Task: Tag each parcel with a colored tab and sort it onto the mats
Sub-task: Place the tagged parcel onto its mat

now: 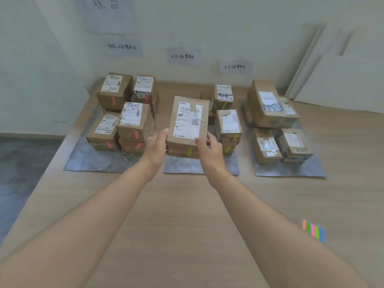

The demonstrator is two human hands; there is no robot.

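Reaching forward with both bare arms, a person held a brown parcel (pixel 188 121) at the far middle of a wooden worktop (pixel 187 215). The left hand (pixel 156 144) gripped the parcel's near left corner, thumb up at the top edge. The right hand (pixel 209 145) gripped the near right corner, thumb pressed on the white shipping label and fingers curled round the side. A yellow tab (pixel 189 151) was stuck on the face turned toward the person.

The parcel was over the near part of the middle mat (pixel 182 166), one of three grey mats laid side by side. Whether it rested on the mat could not be told.

On the left mat (pixel 93 161) stood the left pile (pixel 133 121), stacked boxes that bore pink tabs (pixel 136 135). Just behind and right of the held parcel was the middle pile (pixel 228 123), with yellowish tabs on its sides. The right mat (pixel 291 171) carried the right pile (pixel 268 104); its tabs were too blurred to make out.

A tab pad (pixel 313 230), striped orange, pink, green and blue, lay on the worktop at the near right, well apart from the mats. Three handwritten signs (pixel 182 56) were stuck on the wall (pixel 228 28), one behind each mat.
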